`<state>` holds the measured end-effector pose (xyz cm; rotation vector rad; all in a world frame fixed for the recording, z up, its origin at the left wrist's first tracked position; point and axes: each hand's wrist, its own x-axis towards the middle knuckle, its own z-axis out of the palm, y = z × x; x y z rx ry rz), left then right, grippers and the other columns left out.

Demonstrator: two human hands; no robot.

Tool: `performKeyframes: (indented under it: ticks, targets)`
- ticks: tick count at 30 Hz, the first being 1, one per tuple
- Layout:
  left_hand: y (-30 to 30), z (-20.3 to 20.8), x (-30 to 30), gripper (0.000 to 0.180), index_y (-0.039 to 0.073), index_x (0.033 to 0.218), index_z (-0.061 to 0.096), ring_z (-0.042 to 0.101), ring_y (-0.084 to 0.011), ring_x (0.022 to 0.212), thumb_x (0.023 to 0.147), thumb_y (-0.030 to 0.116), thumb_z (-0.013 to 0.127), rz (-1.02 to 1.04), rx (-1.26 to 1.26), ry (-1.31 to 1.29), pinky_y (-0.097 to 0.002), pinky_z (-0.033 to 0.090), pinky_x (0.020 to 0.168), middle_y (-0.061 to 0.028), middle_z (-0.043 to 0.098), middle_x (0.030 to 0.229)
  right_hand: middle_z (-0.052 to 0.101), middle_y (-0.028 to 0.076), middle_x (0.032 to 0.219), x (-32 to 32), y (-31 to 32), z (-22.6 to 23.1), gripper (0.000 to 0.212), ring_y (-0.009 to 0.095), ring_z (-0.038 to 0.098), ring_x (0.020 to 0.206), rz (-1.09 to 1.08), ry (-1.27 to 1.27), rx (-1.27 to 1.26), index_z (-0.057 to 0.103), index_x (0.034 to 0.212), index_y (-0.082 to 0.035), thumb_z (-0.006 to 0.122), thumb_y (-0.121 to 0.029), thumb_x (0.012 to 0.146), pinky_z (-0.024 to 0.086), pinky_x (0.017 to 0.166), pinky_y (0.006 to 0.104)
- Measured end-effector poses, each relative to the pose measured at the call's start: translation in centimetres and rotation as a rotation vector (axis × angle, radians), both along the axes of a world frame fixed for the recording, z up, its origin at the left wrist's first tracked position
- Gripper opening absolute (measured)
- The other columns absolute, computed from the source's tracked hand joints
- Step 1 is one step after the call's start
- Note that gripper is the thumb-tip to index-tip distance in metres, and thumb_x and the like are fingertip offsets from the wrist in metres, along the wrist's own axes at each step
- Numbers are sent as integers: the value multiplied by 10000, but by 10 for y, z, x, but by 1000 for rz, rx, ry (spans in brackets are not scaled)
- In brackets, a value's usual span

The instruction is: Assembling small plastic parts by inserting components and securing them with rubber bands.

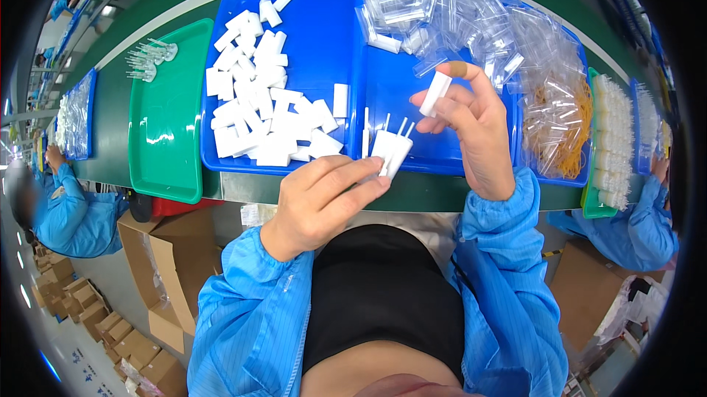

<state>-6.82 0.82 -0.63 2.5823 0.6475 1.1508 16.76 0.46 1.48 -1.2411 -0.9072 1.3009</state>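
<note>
My left hand (320, 202) is closed on several white plastic pieces (392, 152) with thin white rods sticking up, held over the near edge of the blue trays. To the right, my right hand (475, 121) pinches a small white oblong block (436, 94) between thumb and index finger. That index finger has a tan wrap at its tip. Many white blocks (276, 128) lie heaped in the left blue tray (317, 36). Clear plastic sleeves (449, 10) are piled at the back of the middle blue tray (383, 84), some with white pieces among them.
A green tray (166, 146) at the left holds clusters of thin rods (151, 58). At the right, a blue tray holds clear bags and orange rubber bands (578, 132), beside stacked white pieces (613, 139). Cardboard boxes (166, 264) stand below the table; co-workers in blue sit either side.
</note>
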Motion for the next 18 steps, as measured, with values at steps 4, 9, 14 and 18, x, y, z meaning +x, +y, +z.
performKeyframes:
  ticks: [4, 9, 14, 18]
  targets:
    - [-5, 6, 8, 313, 73, 997, 725, 663, -214, 809, 686, 73, 763, -33, 7, 44, -287, 553, 632, -84, 715, 1035, 719, 145, 952, -7, -2, -5, 246, 153, 684, 837, -58, 83, 50, 508, 1164, -24, 594, -64, 937, 534, 783, 279]
    - [-5, 4, 10, 310, 79, 993, 727, 661, -212, 802, 686, 71, 768, -34, 1, 46, -288, 554, 628, -78, 715, 1034, 711, 130, 927, -6, -8, -12, 181, 141, 675, 883, 18, -15, 100, 520, 1087, -15, 612, -63, 938, 535, 799, 279]
    - [-7, 1, 10, 310, 79, 989, 726, 658, -209, 790, 683, 54, 769, -28, 0, 36, -290, 554, 629, -77, 715, 1029, 715, 176, 995, -9, -5, -5, 128, 189, 683, 951, 29, -17, 74, 502, 1022, -80, 599, -120, 948, 507, 901, 340]
    - [-5, -4, 9, 340, 72, 987, 720, 658, -211, 786, 657, 18, 781, -7, -25, -34, -295, 554, 633, -87, 715, 1041, 709, 168, 971, -9, -3, -8, 154, 172, 685, 838, 58, 132, 70, 510, 1040, -46, 612, -126, 957, 526, 813, 316]
